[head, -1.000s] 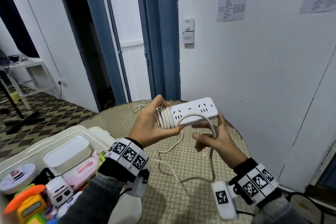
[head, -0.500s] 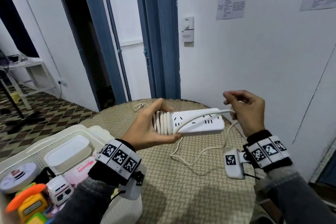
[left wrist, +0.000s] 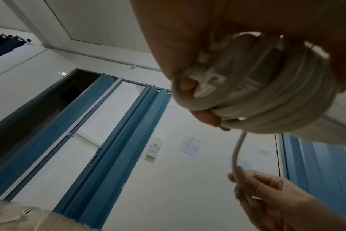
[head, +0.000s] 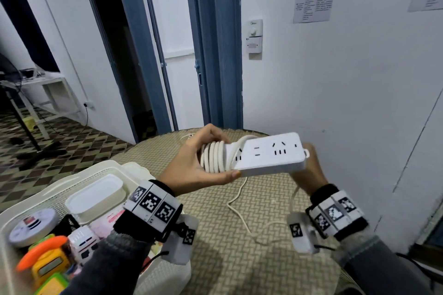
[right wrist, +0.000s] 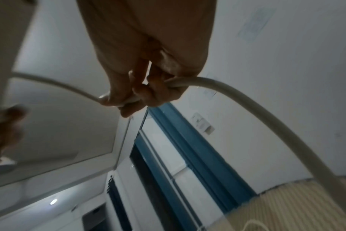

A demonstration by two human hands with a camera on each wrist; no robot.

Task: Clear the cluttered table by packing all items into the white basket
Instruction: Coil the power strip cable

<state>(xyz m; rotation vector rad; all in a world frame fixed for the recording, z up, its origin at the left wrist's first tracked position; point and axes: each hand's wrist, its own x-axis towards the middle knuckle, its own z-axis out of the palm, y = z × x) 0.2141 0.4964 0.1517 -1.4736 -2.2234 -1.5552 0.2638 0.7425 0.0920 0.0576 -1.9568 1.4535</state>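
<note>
Fingers of the left hand (head: 191, 170) curl round the power strip (head: 268, 155) (long axis level, above the table); right hand (head: 309, 170), beneath its far end, pinches the trailing cord (right wrist: 217, 87).

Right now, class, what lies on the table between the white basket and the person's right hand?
In the head view, loose white cable trails across the woven tabletop between the white basket and right hand.

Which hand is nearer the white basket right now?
Left. The left hand grips the power strip just above and right of the white basket. The right hand pinches the cord beyond the strip's far end.
</note>
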